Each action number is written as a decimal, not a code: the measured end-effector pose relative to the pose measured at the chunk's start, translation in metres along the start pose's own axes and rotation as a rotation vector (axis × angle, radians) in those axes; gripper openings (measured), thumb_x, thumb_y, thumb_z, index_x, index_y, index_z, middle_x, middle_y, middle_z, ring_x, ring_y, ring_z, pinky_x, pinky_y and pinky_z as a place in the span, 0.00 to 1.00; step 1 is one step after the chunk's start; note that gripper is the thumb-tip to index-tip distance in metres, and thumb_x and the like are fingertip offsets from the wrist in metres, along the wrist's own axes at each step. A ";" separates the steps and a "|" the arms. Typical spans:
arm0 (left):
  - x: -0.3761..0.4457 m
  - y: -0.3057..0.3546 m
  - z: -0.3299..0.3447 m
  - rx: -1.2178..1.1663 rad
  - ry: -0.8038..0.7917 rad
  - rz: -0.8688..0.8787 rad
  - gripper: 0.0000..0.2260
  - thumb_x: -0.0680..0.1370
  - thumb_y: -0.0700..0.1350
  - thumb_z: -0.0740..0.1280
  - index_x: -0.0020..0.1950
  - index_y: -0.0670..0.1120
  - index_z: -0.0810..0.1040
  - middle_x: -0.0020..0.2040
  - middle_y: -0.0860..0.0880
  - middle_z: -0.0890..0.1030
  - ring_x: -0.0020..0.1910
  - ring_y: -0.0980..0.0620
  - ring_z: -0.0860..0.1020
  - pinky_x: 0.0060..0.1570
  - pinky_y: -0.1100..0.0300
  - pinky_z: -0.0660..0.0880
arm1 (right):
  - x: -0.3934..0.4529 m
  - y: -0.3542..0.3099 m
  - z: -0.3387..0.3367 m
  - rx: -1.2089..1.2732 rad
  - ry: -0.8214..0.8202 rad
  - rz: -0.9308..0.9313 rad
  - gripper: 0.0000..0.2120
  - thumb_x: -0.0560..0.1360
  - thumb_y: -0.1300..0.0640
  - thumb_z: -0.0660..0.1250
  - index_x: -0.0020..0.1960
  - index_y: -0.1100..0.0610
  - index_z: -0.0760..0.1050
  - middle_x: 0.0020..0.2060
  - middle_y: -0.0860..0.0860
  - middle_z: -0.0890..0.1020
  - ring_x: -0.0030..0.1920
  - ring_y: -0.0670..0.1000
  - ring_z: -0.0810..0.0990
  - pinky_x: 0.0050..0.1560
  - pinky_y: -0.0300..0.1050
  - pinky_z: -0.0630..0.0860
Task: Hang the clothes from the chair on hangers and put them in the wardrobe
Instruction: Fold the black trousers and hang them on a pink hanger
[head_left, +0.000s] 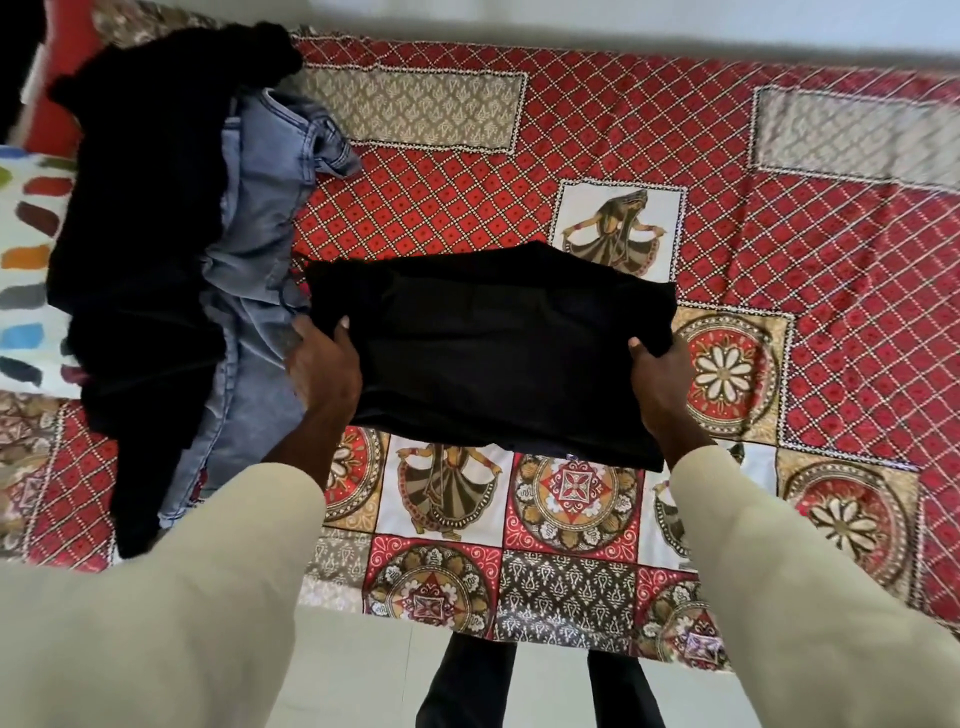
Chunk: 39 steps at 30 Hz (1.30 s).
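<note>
A black garment (493, 343), folded into a rough rectangle, is held just above the bed between both hands. My left hand (324, 366) grips its left edge, thumb on top. Gripping the right edge is my right hand (662, 376). To the left on the bed lie light blue jeans (260, 218), partly covered by another black garment (140, 223) spread over them. No hanger, chair or wardrobe is in view.
The bed carries a red patterned bedsheet (649, 135) with dancer and medallion squares. A white pillow with coloured spots (26, 270) sits at the far left. Pale floor tiles (353, 670) and my dark trouser legs show below the bed's near edge.
</note>
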<state>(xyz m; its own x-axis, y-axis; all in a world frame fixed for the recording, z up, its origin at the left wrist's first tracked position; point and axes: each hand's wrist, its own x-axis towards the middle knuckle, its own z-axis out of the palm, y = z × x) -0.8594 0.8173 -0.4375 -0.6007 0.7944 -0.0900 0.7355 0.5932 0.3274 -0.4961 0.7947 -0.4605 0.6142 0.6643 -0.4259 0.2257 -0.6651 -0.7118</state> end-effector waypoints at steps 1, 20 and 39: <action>-0.010 0.010 -0.004 -0.032 0.016 0.048 0.24 0.83 0.54 0.59 0.68 0.36 0.64 0.61 0.31 0.75 0.59 0.31 0.75 0.54 0.42 0.71 | 0.001 -0.001 -0.013 -0.032 0.037 -0.017 0.19 0.76 0.53 0.68 0.64 0.59 0.73 0.58 0.57 0.79 0.59 0.58 0.77 0.60 0.51 0.73; -0.176 0.160 0.111 0.043 0.024 0.657 0.22 0.83 0.43 0.54 0.77 0.41 0.62 0.76 0.37 0.62 0.75 0.36 0.59 0.74 0.43 0.54 | 0.073 0.076 -0.125 -0.478 0.271 -0.258 0.25 0.82 0.55 0.56 0.76 0.62 0.59 0.77 0.61 0.58 0.76 0.63 0.57 0.75 0.59 0.55; -0.155 0.137 0.153 0.241 -0.269 0.674 0.39 0.79 0.71 0.47 0.81 0.47 0.47 0.81 0.44 0.46 0.80 0.47 0.44 0.76 0.39 0.42 | 0.107 0.130 -0.131 -0.865 -0.082 -0.478 0.37 0.79 0.31 0.47 0.80 0.49 0.46 0.80 0.48 0.47 0.79 0.54 0.39 0.78 0.56 0.40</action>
<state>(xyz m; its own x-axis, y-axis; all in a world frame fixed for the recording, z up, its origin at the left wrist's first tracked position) -0.6175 0.7956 -0.5225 0.0768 0.9808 -0.1795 0.9824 -0.0437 0.1816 -0.3022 0.7349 -0.5256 0.2681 0.9274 -0.2608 0.9304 -0.3195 -0.1797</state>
